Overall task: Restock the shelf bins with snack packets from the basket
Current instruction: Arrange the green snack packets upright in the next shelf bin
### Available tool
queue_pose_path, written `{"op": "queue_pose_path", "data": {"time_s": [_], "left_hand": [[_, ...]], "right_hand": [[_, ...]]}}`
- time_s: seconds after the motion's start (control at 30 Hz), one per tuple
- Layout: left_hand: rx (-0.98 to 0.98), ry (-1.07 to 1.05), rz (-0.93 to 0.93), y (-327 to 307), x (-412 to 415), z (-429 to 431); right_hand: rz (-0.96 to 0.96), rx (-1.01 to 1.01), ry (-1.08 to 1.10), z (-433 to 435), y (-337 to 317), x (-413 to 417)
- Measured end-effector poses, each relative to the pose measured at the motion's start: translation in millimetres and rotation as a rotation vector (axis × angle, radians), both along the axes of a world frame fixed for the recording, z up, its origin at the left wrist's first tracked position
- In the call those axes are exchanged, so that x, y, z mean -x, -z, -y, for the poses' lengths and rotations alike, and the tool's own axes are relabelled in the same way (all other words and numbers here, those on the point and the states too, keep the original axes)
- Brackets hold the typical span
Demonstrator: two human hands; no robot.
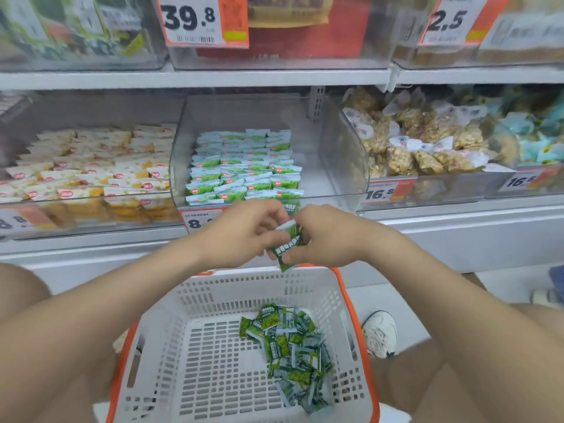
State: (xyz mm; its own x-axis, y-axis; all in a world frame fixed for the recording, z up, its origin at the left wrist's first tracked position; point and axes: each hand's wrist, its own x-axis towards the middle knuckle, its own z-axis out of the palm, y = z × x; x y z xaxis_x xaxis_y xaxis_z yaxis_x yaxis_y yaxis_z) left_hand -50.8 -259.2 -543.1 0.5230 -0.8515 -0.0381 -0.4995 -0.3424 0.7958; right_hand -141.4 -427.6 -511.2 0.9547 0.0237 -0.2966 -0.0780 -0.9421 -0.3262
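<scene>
Price tag (198,220) pt hidden by left hand (241,233); basket (232,288) btm cut off at lower edge.

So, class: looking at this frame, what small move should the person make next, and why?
Probably raise the green packets pinched between the left hand and right hand forward over the front lip of the middle bin. They hang above the basket, just below that bin, which holds matching packets with bare floor on its right.

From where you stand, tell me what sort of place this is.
Most likely a grocery shop's snack aisle: clear shelf bins hold small packets, orange price tags are fixed to their fronts, and a white basket of green packets sits below.
</scene>
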Motion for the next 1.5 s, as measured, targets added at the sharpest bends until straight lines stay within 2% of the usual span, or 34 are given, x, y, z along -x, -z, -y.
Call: {"op": "queue_pose_path", "data": {"time_s": [0.13,0.33,0.43,0.5,0.57,0.63,0.7,0.77,0.83,0.9,1.13,1.23,1.5], "left_hand": [[0.262,-0.346,-0.063,-17,-6,0],[0.32,-0.409,-0.023,-17,-20,10],[0.318,-0.442,0.187,-22,-29,11],[0.303,-0.464,0.329,-24,-37,9],[0.182,-0.422,0.444,-22,-48,6],[0.007,-0.302,0.506,-16,-57,5],[-0.08,-0.192,0.511,-11,-64,6],[-0.1,-0.154,0.516,-10,-66,9],[-0.097,-0.154,0.51,-11,-69,11],[-0.114,-0.158,0.505,-13,-74,12],[-0.328,-0.08,0.45,-20,-92,23],[-0.371,-0.07,0.455,-21,-95,28],[-0.425,-0.026,0.553,-18,-103,36]], "right_hand": [[0.084,-0.354,0.183,8,-12,-8],[0.109,-0.582,0.25,11,-9,-18],[0.176,-0.7,0.3,13,-16,-22],[0.312,-0.793,0.367,19,-20,-27],[0.509,-0.679,0.43,30,-17,-36],[0.587,-0.385,0.42,43,-9,-46],[0.488,-0.205,0.35,50,-3,-54],[0.289,-0.154,0.275,49,-3,-59],[0.162,-0.205,0.272,49,-5,-65],[0.138,-0.246,0.314,50,-8,-71],[-0.199,-0.317,0.305,53,-23,-90],[-0.377,-0.226,0.291,53,-24,-104],[-0.317,-0.176,0.386,31,-6,-120]]}}
